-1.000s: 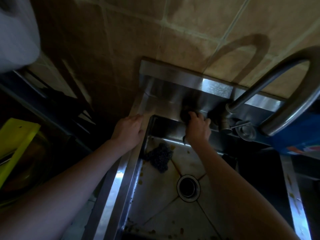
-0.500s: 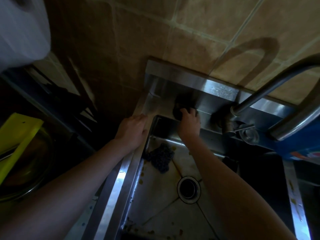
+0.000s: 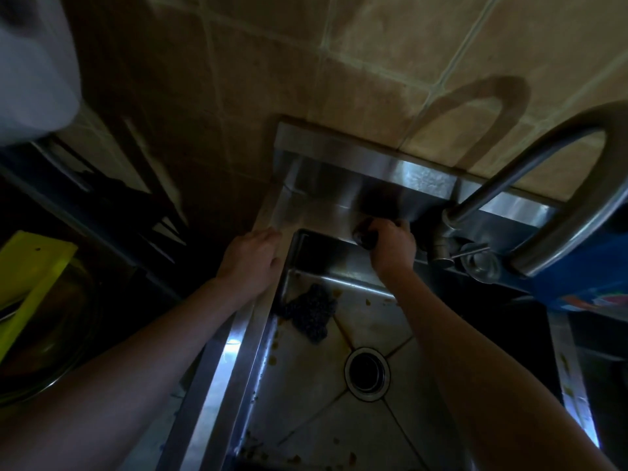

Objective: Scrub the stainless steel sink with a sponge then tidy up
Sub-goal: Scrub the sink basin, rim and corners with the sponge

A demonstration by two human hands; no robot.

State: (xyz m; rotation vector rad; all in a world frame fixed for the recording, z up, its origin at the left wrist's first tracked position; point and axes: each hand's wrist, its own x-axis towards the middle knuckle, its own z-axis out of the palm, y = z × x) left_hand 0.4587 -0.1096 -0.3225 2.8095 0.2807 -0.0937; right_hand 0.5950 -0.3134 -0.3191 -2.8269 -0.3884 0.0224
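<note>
The stainless steel sink [image 3: 306,396] fills the lower middle, with brown food specks on its floor and a round drain [image 3: 367,372]. My right hand [image 3: 392,248] grips a dark sponge [image 3: 364,234] pressed on the sink's back ledge, just left of the tap base. My left hand [image 3: 249,258] lies flat on the sink's left rim, fingers together, holding nothing. A dark blue cloth [image 3: 311,314] lies crumpled in the basin's far left corner.
A curved steel tap [image 3: 543,195] arches over the right side, its lever [image 3: 470,248] beside my right hand. A blue packet [image 3: 591,283] stands at the right. Tiled wall [image 3: 390,62] behind. A yellow-green board [image 3: 30,277] and a glass bowl [image 3: 51,334] sit at left.
My right hand slid the sponge left along the back ledge, then back right toward the tap base. My left hand stayed on the left rim.
</note>
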